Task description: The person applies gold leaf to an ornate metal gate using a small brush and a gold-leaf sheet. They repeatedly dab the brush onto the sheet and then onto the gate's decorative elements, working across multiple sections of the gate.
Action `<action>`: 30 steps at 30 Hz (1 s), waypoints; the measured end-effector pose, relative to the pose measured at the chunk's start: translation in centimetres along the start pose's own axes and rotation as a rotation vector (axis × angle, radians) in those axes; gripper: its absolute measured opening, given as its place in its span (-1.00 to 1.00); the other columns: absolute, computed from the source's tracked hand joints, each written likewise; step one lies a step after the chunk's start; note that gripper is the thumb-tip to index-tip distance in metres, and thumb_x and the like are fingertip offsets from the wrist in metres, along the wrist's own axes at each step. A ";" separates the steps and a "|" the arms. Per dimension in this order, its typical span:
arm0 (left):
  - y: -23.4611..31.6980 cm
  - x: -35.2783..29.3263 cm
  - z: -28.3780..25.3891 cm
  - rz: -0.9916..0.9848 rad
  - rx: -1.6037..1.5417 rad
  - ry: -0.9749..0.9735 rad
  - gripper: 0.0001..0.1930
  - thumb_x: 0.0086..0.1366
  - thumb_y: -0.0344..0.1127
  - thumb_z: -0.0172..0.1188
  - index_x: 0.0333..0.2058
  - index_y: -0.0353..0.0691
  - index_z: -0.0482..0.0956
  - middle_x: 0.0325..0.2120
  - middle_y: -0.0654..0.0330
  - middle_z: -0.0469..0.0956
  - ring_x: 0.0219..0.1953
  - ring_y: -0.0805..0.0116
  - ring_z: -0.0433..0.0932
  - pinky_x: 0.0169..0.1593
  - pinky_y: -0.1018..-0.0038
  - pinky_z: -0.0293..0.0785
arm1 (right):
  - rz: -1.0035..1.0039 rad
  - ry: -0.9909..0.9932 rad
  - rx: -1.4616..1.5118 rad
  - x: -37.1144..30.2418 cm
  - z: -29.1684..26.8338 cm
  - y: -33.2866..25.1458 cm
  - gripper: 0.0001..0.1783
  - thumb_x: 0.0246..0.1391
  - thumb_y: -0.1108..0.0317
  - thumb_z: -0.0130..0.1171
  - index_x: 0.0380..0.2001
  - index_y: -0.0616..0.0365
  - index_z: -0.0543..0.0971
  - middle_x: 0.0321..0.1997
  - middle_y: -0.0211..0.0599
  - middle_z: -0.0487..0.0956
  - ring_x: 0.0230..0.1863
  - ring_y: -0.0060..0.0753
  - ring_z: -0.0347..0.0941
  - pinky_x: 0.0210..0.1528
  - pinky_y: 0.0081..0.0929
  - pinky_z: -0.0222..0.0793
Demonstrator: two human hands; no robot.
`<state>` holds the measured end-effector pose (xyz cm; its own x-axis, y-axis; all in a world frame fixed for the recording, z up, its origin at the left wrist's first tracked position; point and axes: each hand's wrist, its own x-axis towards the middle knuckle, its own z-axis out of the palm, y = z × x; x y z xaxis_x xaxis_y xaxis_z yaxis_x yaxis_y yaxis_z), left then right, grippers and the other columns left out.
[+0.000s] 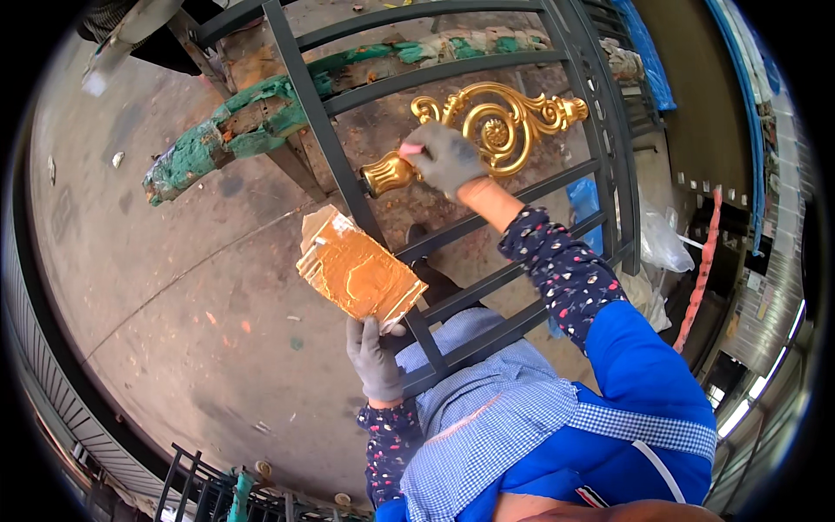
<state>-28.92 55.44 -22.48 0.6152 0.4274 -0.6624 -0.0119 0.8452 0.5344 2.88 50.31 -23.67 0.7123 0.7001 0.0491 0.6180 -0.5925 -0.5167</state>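
A clear plastic bag (pixel 664 240) sits just left of a long red strip (pixel 701 271), with blue sheeting (pixel 651 63) at upper right.

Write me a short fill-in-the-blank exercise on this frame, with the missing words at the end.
1. The smeared cardboard is held by the ____ hand.
2. The right hand is at a scrolled ornament coloured ____.
3. The gloves on both hands are ____.
4. The support's tattered covering is ____.

Missing words: left; gold; grey; green.

Loads of open air over the concrete floor (pixel 217 331) left of the left hand (pixel 374 361). The right hand (pixel 446 161) has the gold scroll ornament (pixel 495 132) blocking its right side, but you could slip between the dark railing (pixel 323 122) bars nearer the wearer.
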 end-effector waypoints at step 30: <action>0.4 0.2 -0.5 0.049 0.018 0.078 -0.67 0.47 -0.25 0.02 0.08 -0.34 0.43 -0.24 0.19 0.57 -0.39 0.44 0.55 -0.26 0.50 0.51 | -0.407 -0.102 -0.242 0.7 -2.9 0.5 -0.85 0.21 0.23 0.10 -0.37 -0.02 0.60 -0.31 -0.35 0.55 -0.35 -0.27 0.57 -0.34 -0.32 0.50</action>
<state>-29.17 56.00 -22.70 0.5514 0.4921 -0.6737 -0.0254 0.8170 0.5761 4.67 49.39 -21.37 0.3681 0.9225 0.1160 0.9078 -0.3297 -0.2591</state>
